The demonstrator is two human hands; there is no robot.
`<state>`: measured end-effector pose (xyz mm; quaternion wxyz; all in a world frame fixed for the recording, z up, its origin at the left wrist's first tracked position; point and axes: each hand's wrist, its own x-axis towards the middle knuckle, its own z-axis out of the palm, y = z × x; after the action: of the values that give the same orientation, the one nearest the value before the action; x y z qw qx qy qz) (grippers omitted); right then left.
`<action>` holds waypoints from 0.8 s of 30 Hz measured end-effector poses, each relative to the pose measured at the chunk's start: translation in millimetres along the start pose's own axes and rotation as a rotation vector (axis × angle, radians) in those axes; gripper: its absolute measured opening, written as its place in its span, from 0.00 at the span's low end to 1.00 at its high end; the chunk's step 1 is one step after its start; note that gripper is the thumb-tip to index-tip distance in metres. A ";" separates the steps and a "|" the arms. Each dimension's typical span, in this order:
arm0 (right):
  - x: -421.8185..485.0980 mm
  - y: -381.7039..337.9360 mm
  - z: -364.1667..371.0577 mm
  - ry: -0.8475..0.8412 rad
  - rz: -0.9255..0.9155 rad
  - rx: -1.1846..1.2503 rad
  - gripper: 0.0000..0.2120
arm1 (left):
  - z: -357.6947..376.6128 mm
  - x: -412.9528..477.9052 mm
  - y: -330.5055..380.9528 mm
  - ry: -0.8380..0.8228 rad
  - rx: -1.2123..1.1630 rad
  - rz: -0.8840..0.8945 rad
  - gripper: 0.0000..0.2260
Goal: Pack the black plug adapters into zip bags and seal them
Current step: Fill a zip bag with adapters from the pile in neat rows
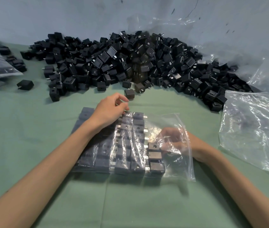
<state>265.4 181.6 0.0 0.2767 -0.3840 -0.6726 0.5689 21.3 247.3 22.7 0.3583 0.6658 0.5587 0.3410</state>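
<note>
Two forearms reach over green cloth [130,203] to a part-filled zip bag [178,165].
Left hand [109,109] lies over the bag's far corner, fingers curled just beside a loose adapter [129,94]; grip unclear. Right hand [173,139] sits inside the bag, blurred by plastic, hold unclear. Beyond the bag: adapter pile [130,63]. Right of it: empty bags [254,125].

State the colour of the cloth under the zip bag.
The cloth is a muted sage green, plain and unpatterned; the head view shows it best.
</note>
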 end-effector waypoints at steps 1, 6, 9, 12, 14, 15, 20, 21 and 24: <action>0.6 0.6 0.0 0.007 -0.003 -0.004 0.08 | 0.0 -0.1 0.2 -0.001 0.009 0.004 0.05; 3.2 3.6 -2.8 0.015 0.009 -0.036 0.10 | 0.0 -1.1 0.9 -0.005 0.046 0.024 0.04; 0.2 3.3 -2.1 0.039 -0.002 -0.116 0.05 | 0.1 -1.2 0.9 -0.006 0.055 0.030 0.04; -2.4 8.0 2.4 0.270 -0.079 -0.304 0.04 | -0.7 -1.1 0.4 -0.005 0.052 0.030 0.04; -1.7 11.2 5.3 0.450 -0.132 -0.399 0.10 | -1.0 -0.9 -0.2 -0.005 0.046 0.030 0.04; -0.9 11.6 6.2 0.529 -0.149 -0.425 0.13 | -0.9 -0.6 -0.4 -0.005 0.044 0.032 0.04; 2.7 12.4 5.8 0.747 -0.084 -0.409 0.21 | 0.3 -0.1 -0.6 -0.002 0.047 0.036 0.05; 2.9 11.8 5.9 0.756 -0.048 -0.365 0.22 | 0.3 0.0 -0.9 -0.001 0.050 0.036 0.05; 3.2 11.0 4.4 0.759 0.016 -0.272 0.25 | 0.4 1.0 -1.7 -0.003 0.050 0.036 0.04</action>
<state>262.2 182.4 -11.8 0.4475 -0.6053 -0.5887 0.2946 20.9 248.4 21.1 0.3362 0.6850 0.5542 0.3326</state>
